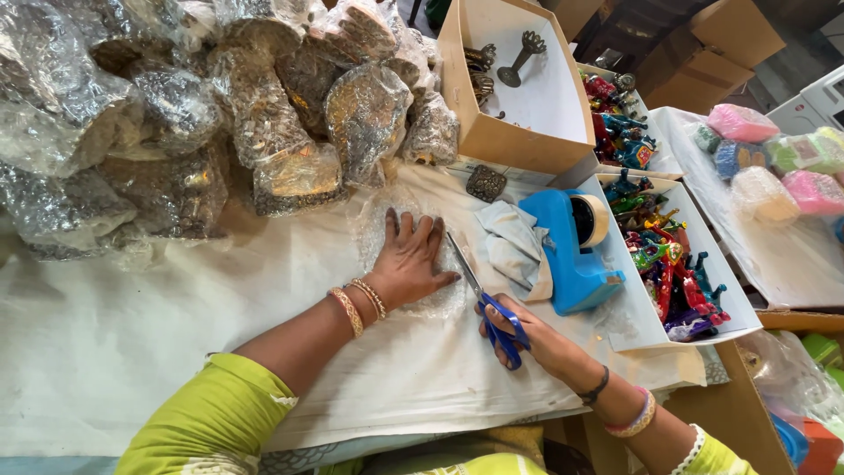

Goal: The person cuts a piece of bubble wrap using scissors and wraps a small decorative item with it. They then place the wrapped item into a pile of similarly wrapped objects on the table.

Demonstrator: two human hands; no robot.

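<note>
The left hand [411, 260] lies flat, fingers spread, pinning a clear bubble-wrap sheet [380, 220] to the white cloth-covered surface [132, 325], while the right hand [536, 339] grips blue-handled steel scissors [488, 303] whose blades, just beside the left fingertips, could nick them if the slippery sheet shifts.

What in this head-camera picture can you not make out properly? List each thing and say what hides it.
- Objects in the bubble-wrapped bundles, head view: wrap hides them.
- Bubble wrap sheet: partly under the left hand.
- Scissors handles: right hand covers them.
- Coloured figurines in the white tray: too small, jumbled.
</note>
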